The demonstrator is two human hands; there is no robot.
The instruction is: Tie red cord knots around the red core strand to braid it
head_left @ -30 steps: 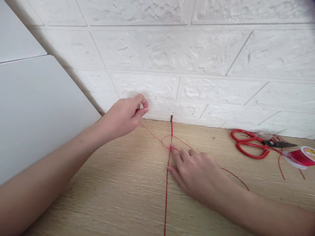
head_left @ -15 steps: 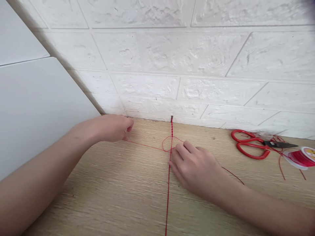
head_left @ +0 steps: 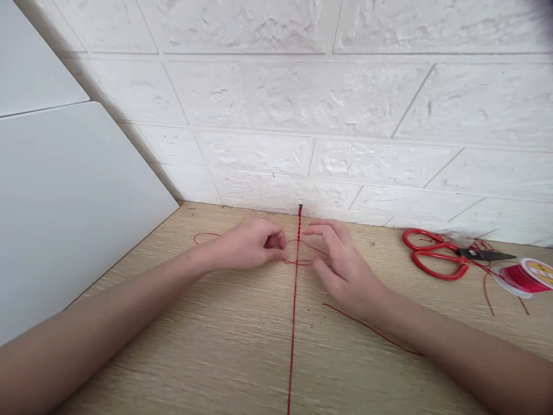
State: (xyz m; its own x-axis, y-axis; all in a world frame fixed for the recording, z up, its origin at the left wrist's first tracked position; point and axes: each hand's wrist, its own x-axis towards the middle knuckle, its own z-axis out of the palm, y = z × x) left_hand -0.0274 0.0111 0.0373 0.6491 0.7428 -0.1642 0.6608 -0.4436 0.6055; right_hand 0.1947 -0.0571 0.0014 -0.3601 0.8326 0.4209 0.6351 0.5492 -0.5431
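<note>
A red cord (head_left: 294,311) runs taut towards me from a small dark peg (head_left: 300,207) at the foot of the wall. Its upper part is a short knotted red braid (head_left: 299,223). Just below the braid, a thin red thread (head_left: 307,245) makes loops on both sides of the cord. To the left, my left hand (head_left: 253,242) has its thumb and fingers closed on this thread. My right hand (head_left: 343,259) is right of the cord, thumb and index finger apart, reaching around the right-hand loop. Its fingertips are close to the braid.
Red-handled scissors (head_left: 440,253) lie on the wooden tabletop (head_left: 207,346) at the right, beside a spool of red thread (head_left: 525,276) and loose red ends. A loose red cord end (head_left: 371,328) passes under my right forearm. White brick-pattern wall (head_left: 276,98) behind; white panel (head_left: 78,202) at left.
My left hand has come from the far left to the cord, and the thread it pulled straight is now slack. My right hand has shifted slightly right and its fingers have spread.
</note>
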